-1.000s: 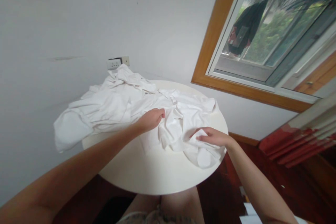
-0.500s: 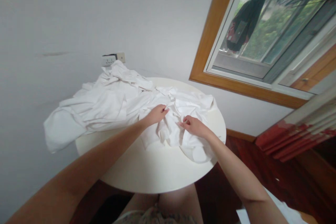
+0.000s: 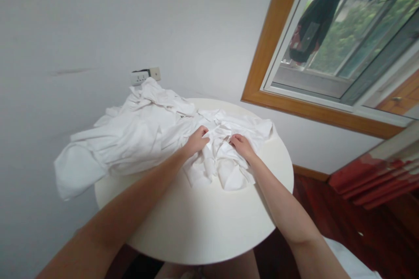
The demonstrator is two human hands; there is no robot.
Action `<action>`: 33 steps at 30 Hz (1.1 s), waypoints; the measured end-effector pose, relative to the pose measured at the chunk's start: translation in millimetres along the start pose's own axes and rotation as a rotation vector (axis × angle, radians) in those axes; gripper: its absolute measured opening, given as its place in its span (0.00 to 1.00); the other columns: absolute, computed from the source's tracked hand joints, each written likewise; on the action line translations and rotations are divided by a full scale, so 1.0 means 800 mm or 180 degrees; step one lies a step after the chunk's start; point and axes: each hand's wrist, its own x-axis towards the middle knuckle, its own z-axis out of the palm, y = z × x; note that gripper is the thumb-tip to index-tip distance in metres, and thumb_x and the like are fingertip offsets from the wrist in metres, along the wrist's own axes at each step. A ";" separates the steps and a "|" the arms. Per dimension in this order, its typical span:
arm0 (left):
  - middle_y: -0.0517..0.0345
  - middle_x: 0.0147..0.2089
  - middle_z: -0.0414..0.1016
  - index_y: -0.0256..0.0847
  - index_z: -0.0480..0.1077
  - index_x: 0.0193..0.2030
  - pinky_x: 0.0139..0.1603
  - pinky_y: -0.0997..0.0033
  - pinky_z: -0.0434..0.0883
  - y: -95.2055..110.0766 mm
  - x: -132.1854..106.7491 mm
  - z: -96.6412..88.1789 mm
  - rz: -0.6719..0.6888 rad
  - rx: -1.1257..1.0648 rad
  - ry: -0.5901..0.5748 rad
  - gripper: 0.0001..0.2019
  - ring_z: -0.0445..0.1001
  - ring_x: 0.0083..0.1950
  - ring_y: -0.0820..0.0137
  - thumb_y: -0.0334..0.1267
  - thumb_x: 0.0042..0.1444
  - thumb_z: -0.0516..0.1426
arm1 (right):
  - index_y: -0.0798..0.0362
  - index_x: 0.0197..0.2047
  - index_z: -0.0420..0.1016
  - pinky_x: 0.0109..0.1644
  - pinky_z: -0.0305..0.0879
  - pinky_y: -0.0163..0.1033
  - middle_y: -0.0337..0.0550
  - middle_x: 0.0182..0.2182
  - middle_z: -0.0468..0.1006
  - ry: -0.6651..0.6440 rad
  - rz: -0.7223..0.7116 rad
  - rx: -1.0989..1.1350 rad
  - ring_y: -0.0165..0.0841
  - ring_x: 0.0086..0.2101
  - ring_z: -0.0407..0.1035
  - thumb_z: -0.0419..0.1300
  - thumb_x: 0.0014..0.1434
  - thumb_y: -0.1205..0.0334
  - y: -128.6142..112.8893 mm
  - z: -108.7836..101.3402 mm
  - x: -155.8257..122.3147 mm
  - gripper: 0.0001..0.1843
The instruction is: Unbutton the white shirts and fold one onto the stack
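A heap of crumpled white cloth (image 3: 140, 133) lies across the far half of a round white table (image 3: 203, 226). My left hand (image 3: 196, 141) is closed, pinching a fold of the cloth near the middle of the table. My right hand (image 3: 241, 146) is closed on another fold just to the right, a short gap from the left. A bunched part of the cloth (image 3: 229, 174) lies below both hands. One end of the cloth (image 3: 75, 170) hangs over the table's left edge.
A grey wall stands behind the table with a socket (image 3: 141, 76) just above the cloth. A wood-framed window (image 3: 271, 52) is at the right. Red wooden floor (image 3: 327, 200) and red striped fabric (image 3: 373, 178) lie to the right of the table.
My right hand has moved from the table's right edge inward to the middle, drawing the cloth's right end with it. My left hand stayed nearly in place.
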 end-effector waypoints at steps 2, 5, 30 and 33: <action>0.62 0.36 0.72 0.41 0.63 0.39 0.41 0.70 0.66 0.000 -0.005 0.003 -0.0018 -0.0151 -0.0060 0.15 0.70 0.40 0.69 0.31 0.41 0.51 | 0.51 0.29 0.67 0.34 0.61 0.33 0.36 0.25 0.73 -0.0027 -0.0014 0.0130 0.30 0.30 0.67 0.49 0.54 0.52 0.005 0.000 -0.004 0.13; 0.61 0.37 0.74 0.40 0.66 0.41 0.41 0.69 0.66 0.008 -0.014 0.004 -0.0202 -0.0411 -0.0269 0.13 0.71 0.39 0.68 0.36 0.47 0.51 | 0.50 0.29 0.66 0.36 0.62 0.34 0.36 0.26 0.72 0.0023 -0.0163 0.0358 0.31 0.30 0.66 0.50 0.55 0.51 0.005 0.000 -0.012 0.13; 0.58 0.42 0.76 0.41 0.71 0.41 0.50 0.69 0.67 0.012 -0.042 0.015 0.0835 0.0825 -0.0658 0.10 0.73 0.45 0.67 0.42 0.58 0.53 | 0.56 0.28 0.72 0.28 0.50 0.33 0.34 0.21 0.64 -0.0734 -0.0117 -0.0027 0.26 0.24 0.55 0.53 0.58 0.45 -0.024 -0.011 -0.043 0.22; 0.60 0.40 0.75 0.42 0.69 0.40 0.47 0.69 0.67 0.003 -0.037 0.006 0.0970 0.1201 -0.0784 0.08 0.73 0.43 0.67 0.41 0.54 0.57 | 0.56 0.28 0.73 0.28 0.50 0.32 0.34 0.22 0.64 -0.1208 -0.0164 0.0125 0.25 0.24 0.55 0.55 0.57 0.44 -0.031 -0.018 -0.047 0.22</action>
